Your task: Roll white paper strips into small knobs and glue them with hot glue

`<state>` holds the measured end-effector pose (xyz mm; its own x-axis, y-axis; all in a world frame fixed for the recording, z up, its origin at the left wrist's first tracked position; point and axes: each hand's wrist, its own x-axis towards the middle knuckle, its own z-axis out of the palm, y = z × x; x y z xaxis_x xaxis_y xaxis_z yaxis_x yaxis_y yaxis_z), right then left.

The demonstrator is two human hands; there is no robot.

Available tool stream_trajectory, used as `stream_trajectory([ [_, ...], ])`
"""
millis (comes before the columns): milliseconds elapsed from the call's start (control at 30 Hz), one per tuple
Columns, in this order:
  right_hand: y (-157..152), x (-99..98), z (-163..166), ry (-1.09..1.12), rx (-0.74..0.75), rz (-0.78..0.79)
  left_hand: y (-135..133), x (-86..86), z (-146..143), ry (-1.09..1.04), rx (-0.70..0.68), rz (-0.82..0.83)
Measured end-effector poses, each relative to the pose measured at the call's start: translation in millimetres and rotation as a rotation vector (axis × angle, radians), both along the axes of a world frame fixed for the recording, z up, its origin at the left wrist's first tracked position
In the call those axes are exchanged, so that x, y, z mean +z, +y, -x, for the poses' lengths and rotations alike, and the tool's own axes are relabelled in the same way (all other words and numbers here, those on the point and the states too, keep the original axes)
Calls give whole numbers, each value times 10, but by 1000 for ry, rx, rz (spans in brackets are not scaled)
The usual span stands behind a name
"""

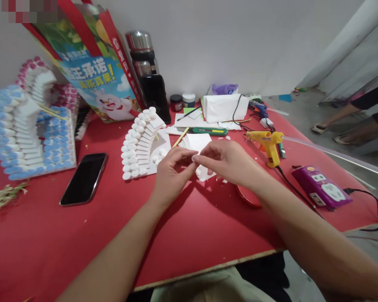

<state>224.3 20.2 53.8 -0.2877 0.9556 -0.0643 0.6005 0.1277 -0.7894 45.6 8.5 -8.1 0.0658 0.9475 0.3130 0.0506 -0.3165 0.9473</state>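
Note:
Above the red table, my left hand (174, 171) and my right hand (228, 161) meet, thumbs and fingertips pinched together. Between the fingertips is a small white piece (195, 158), mostly hidden; its kind does not show. Just below and behind the hands lie white paper sheets (201, 140) and torn white scraps (204, 173). Left of my left hand stands a white curved staircase model (138, 144), its side covered with short white rolls. A thin yellow stick (180, 137) lies behind the hands.
A yellow glue gun (267, 144) and a purple power strip (323, 187), both with cables, lie right. Left are a phone (84, 179) and a blue-and-white staircase model (34, 134). A green cutter (209, 131), a bag (94, 71) and a thermos (141, 50) stand behind. A person's legs (343, 117) show beyond.

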Motion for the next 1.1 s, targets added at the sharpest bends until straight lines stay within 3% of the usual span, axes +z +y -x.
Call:
stream_trajectory([
  [67, 53, -148, 50, 203, -3, 198, -2, 1, 26, 177, 43, -165],
  [167, 59, -345, 50, 470, -30, 347, -14, -5, 35, 320, 48, -256],
  [400, 119, -482, -30, 883, 26, 691, -23, -12, 34, 304, 30, -191],
  [667, 150, -497, -65, 951, 74, 848, -34, 32, 43, 271, 33, -137],
  [833, 135, -520, -31, 940, 50, 818, -56, 23, 53, 338, 106, -124],
  [933, 119, -536, -8, 944, 25, 799, -53, 12, 49, 378, 111, -158],
  [1100, 99, -478, 8, 942, -55, 901, -40, 25, 29, 417, 80, -242],
])
